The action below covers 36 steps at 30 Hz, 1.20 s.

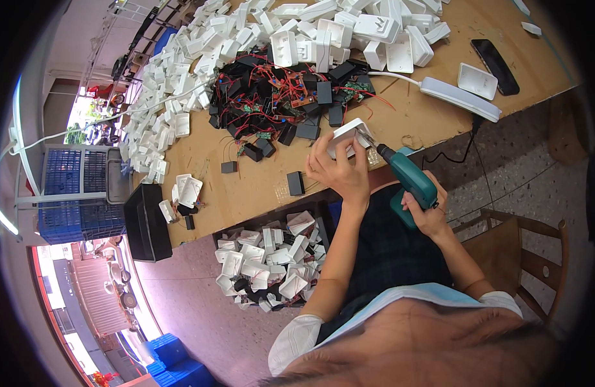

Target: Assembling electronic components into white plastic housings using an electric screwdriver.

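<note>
My left hand point(341, 173) grips a small white plastic casing point(342, 133) near the table's front edge, its fingers curled round the sides. In my right hand point(429, 210) is a green power screwdriver point(413, 174) with a black nose. Its tip points left, up to the casing; the exact contact point is too small to tell. Just left of my left hand lies a black box-shaped part point(295, 183). Behind the casing is a heap of black modules point(265, 97) with red wires and small circuit boards.
White casings point(181, 84) are piled along the table's point(246, 197) far side. A white power strip point(458, 98), a loose shell point(477, 81) and a black phone point(496, 68) lie right. A black bin point(147, 222) stands left; below, a crate holds wired casings point(272, 258). A wooden chair point(536, 258) stands right.
</note>
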Each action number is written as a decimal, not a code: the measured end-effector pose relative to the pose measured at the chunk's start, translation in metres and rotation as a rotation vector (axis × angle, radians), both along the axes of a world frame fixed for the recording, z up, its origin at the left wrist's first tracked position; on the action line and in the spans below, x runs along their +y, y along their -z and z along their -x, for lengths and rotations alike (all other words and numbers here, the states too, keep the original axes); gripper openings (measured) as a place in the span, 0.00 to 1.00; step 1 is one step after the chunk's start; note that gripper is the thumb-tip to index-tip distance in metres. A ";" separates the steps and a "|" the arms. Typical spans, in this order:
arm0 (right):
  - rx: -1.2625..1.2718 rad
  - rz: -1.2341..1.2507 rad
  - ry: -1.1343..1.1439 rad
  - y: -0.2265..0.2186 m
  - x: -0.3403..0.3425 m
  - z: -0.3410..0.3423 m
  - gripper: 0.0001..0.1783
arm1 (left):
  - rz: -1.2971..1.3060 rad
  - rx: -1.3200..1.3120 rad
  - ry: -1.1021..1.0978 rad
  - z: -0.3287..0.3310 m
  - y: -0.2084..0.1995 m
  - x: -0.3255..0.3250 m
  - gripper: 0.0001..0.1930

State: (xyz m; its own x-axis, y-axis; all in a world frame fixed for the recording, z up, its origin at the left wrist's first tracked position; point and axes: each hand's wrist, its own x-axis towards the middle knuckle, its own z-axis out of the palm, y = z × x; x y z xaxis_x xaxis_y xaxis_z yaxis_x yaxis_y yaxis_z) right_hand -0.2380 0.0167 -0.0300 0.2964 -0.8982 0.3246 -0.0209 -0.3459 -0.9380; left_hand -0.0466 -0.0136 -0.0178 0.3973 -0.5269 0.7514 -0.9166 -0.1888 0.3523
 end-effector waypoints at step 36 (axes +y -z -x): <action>-0.158 -0.340 0.002 -0.012 0.007 -0.005 0.10 | 0.014 0.079 0.005 -0.001 0.004 -0.003 0.07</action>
